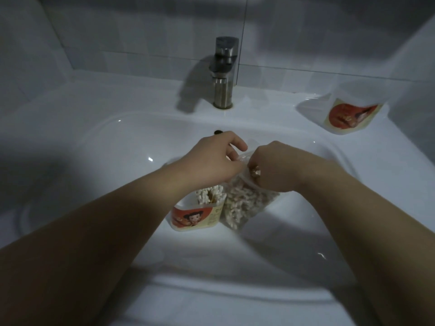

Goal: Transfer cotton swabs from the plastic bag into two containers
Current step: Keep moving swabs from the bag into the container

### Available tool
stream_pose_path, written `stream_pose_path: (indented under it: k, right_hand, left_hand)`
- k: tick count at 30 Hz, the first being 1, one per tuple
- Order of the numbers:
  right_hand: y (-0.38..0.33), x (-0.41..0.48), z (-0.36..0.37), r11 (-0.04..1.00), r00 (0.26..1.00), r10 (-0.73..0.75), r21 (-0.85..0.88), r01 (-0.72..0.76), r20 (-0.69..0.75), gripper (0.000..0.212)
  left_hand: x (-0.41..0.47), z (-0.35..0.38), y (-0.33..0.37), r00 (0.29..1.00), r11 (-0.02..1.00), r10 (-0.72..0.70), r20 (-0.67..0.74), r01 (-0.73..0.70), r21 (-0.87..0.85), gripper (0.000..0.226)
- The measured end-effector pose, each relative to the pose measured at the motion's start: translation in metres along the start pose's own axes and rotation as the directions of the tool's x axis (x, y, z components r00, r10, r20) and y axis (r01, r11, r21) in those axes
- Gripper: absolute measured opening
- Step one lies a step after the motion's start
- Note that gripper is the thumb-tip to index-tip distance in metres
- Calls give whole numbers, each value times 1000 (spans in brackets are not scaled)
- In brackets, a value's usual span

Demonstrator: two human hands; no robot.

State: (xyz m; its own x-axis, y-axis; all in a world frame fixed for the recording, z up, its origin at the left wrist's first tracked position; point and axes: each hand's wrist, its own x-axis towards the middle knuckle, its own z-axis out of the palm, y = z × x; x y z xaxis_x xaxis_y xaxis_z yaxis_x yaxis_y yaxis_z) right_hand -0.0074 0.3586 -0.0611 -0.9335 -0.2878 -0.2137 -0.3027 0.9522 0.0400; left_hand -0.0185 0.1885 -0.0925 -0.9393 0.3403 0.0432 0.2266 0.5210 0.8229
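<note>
A clear plastic bag (244, 203) full of cotton swabs hangs over the middle of the white sink basin (113, 147). My left hand (214, 158) pinches the bag's top edge. The fingers of my right hand (273, 168) are curled into the bag's mouth among the swabs. Just left of the bag stands a clear container (200, 215) with an orange cartoon label, holding a bunch of upright swabs; my left forearm partly hides it. A second container (348, 114) with the same label lies tilted on the sink ledge at the far right, and I see no swabs in it.
A steel faucet (223, 74) stands on the ledge behind the basin, with the dark overflow hole (218, 132) below it. White tiled walls enclose the back and left. The room is dim.
</note>
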Motion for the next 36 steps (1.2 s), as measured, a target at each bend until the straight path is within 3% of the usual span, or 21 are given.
stream_pose_path:
  k: [7, 12, 15, 17, 19, 21, 27, 31, 34, 36]
  right_hand:
    - [3, 0, -8, 996, 978, -82, 29, 90, -192, 19]
    - [10, 1, -9, 972, 958, -54, 206, 115, -281, 25]
    - [12, 2, -8, 954, 948, -51, 266, 139, -313, 24]
    - [12, 3, -7, 954, 946, -62, 258, 150, -318, 23]
    - [10, 2, -8, 955, 951, -65, 256, 147, -302, 24]
    - [9, 1, -9, 945, 955, -61, 290, 149, -291, 33]
    - [15, 3, -8, 938, 948, -33, 317, 138, -317, 24]
    - [18, 3, -9, 930, 946, -22, 341, 139, -324, 23]
    - [23, 2, -11, 930, 938, -5, 342, 132, -348, 23]
    - [26, 2, -13, 929, 921, 16, 346, 130, -390, 23]
  left_hand:
    - [1, 1, 2, 995, 1000, 2, -96, -2, 9, 23]
    - [4, -1, -1, 986, 995, 15, -165, 2, 100, 23]
    - [4, -3, -1, 977, 966, 135, -164, -93, 240, 31]
    - [3, -4, 5, 945, 925, 286, -158, -230, 302, 35]
    - [2, -3, 12, 891, 878, 427, -154, -367, 307, 34]
    - [2, 0, 16, 873, 859, 467, -139, -411, 306, 32]
    - [7, -2, 6, 960, 883, 270, -75, -216, 418, 30]
    - [8, -2, 1, 983, 927, 170, -65, -137, 350, 23]
    - [10, 0, -1, 991, 937, 129, -30, -112, 331, 42]
    - [11, 1, -3, 991, 928, 132, -15, -119, 354, 42]
